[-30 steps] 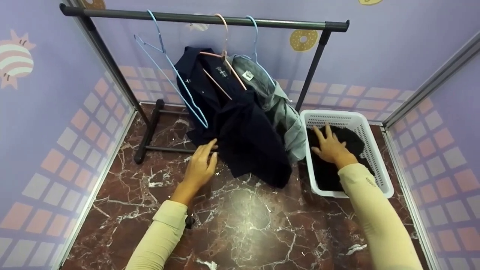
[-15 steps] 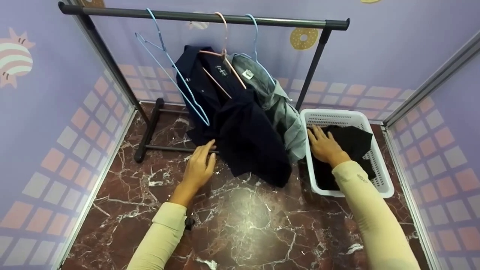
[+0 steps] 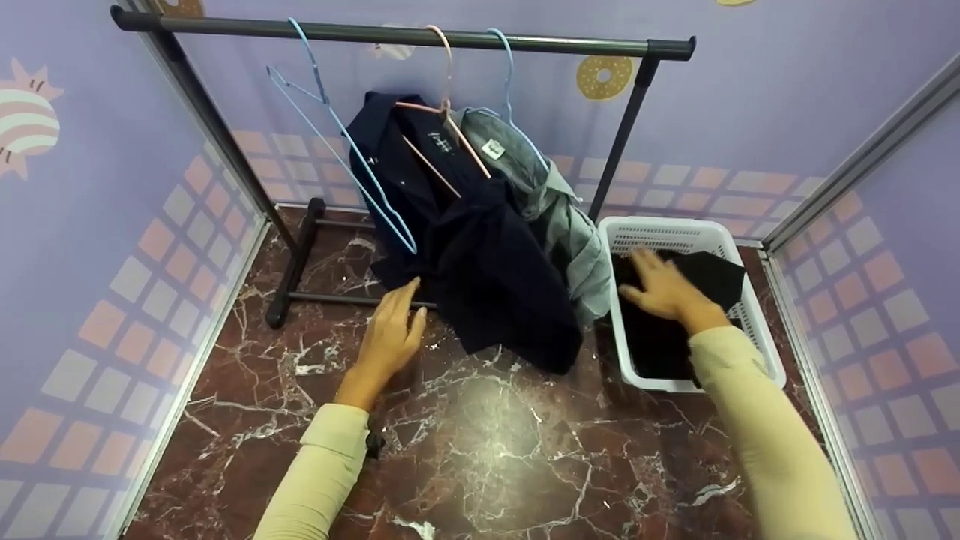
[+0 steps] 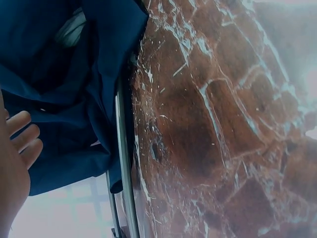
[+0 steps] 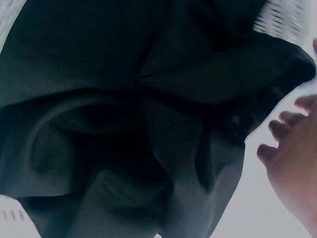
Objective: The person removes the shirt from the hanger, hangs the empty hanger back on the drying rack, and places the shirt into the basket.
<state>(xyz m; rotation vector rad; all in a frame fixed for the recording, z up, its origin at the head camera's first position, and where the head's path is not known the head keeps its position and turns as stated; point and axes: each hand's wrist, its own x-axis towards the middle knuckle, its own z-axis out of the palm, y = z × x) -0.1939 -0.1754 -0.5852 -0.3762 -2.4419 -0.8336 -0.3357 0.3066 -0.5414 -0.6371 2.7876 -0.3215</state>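
My right hand [image 3: 664, 291] is over the white basket [image 3: 619, 337], its fingers spread above a crumpled black garment [image 3: 712, 279]. In the right wrist view that dark cloth [image 5: 114, 134] lies in folds and the fingers stand apart from it. My left hand [image 3: 388, 330], relaxed and holding nothing, is by the lower edge of a navy shirt [image 3: 517, 292]. The navy shirt hangs on a pink hanger [image 3: 444, 109] from the rack's bar [image 3: 360, 34]. A grey-green shirt [image 3: 574, 232] hangs to its right on a blue hanger [image 3: 508, 82]. At the left, another blue hanger [image 3: 330, 112] carries no garment.
The rack's left foot [image 3: 296, 262] and a low bar [image 3: 337, 298] stand near my left hand. Patterned walls [image 3: 885, 262] close in the sides and back. Brown marbled floor [image 3: 480, 442] lies in front of the rack and basket.
My right hand shifted left toward the basket's wall, then back right over the black garment, whose right part now spreads out in a corner. My left hand stays nearly in place.
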